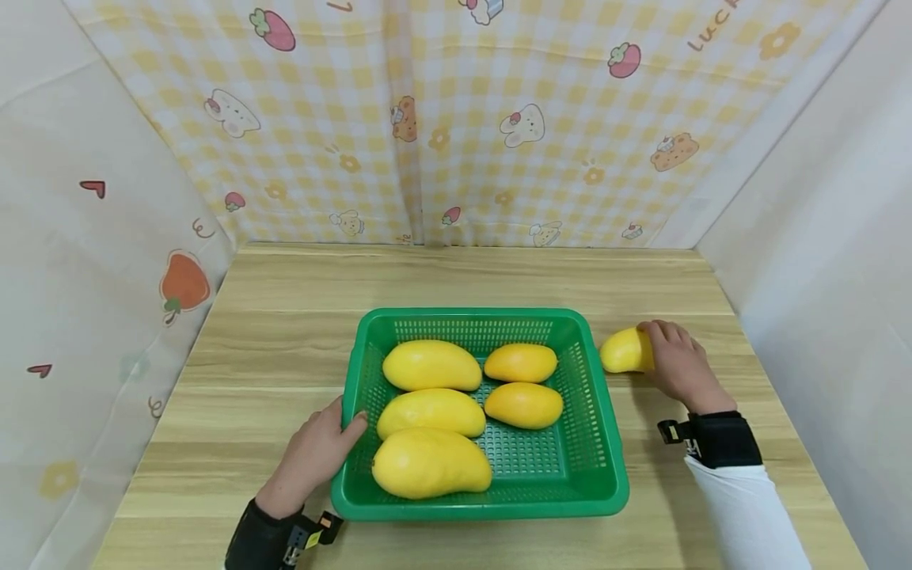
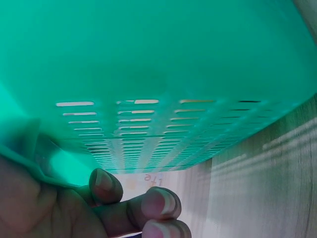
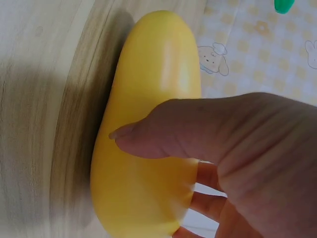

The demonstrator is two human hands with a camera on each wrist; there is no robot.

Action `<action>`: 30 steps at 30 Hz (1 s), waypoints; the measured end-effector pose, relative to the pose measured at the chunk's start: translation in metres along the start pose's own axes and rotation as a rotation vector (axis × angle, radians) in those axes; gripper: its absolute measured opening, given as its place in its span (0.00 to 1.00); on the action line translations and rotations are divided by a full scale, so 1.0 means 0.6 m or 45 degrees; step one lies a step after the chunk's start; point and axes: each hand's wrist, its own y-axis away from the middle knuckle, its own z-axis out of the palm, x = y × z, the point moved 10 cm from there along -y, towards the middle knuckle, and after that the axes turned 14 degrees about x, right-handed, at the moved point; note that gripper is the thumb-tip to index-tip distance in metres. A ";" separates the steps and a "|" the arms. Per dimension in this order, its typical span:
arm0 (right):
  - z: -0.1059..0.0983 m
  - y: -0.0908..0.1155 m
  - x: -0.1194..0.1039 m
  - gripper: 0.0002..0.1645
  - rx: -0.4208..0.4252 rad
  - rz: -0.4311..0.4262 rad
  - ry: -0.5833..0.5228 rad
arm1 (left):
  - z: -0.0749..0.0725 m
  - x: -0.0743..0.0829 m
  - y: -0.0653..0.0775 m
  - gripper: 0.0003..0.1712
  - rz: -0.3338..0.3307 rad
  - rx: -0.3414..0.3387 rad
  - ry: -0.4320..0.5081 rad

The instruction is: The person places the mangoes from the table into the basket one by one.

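A green plastic basket stands on the table, with several yellow mangoes inside. Three larger ones, among them a front mango, lie along its left side, and two smaller ones, such as this mango, lie to their right. My left hand holds the basket's left rim, thumb over the edge; its curled fingers show below the rim in the left wrist view. Right of the basket, my right hand grips another mango on the table, thumb across one side and fingers at the other.
The wooden table meets a checked, cartoon-printed curtain at its back edge. White cloth hangs along the right side, and a printed white cloth along the left. Table surface shows behind and left of the basket.
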 end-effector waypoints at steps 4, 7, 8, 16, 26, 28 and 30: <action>0.001 -0.002 0.004 0.42 0.036 -0.003 0.021 | 0.001 -0.001 -0.001 0.20 0.000 0.002 0.006; 0.002 0.000 0.010 0.44 0.060 0.010 0.024 | 0.001 0.000 -0.002 0.20 0.005 0.006 0.000; 0.003 0.001 0.011 0.45 0.064 0.013 0.026 | 0.000 0.000 -0.002 0.20 0.006 0.007 -0.004; 0.010 0.002 0.022 0.50 0.022 0.080 0.041 | 0.001 0.001 -0.001 0.19 0.004 0.009 -0.001; 0.011 0.002 0.023 0.50 0.048 0.061 0.056 | 0.000 0.002 0.001 0.20 0.004 0.003 0.023; 0.010 0.004 0.023 0.50 0.063 0.058 0.054 | 0.001 0.001 0.000 0.19 0.004 0.003 0.016; 0.007 0.006 0.022 0.50 0.078 0.065 0.054 | 0.001 0.000 0.000 0.19 0.003 0.002 0.010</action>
